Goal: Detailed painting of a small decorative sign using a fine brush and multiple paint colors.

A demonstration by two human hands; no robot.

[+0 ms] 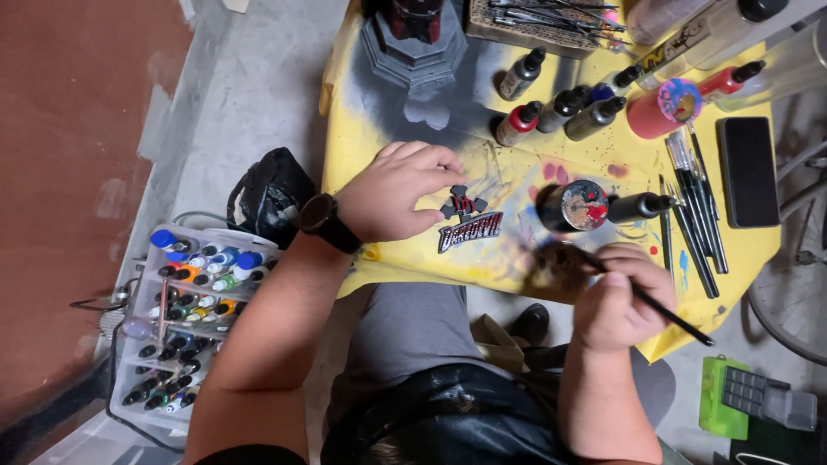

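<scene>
My left hand (398, 191) rests on the yellow paint-stained table cover (362, 129), fingers curled, fingertips touching a small dark painted emblem piece (466, 220) with red detail and lettering. A black watch sits on that wrist. My right hand (613, 297) grips a thin black paintbrush (663, 312) and hovers at the table's near edge. The brush tip points left toward a dark smudge of paint (551, 258). Just beyond lies a black bottle on its side with paint blobs on its round end (582, 207).
Several dropper paint bottles (560, 108) stand at the back, with a red bottle (659, 110), a row of brushes (693, 207) and a black phone (748, 170) on the right. A grey model base (413, 52) is at the top. A clear organiser of paint bottles (185, 319) stands on the floor left.
</scene>
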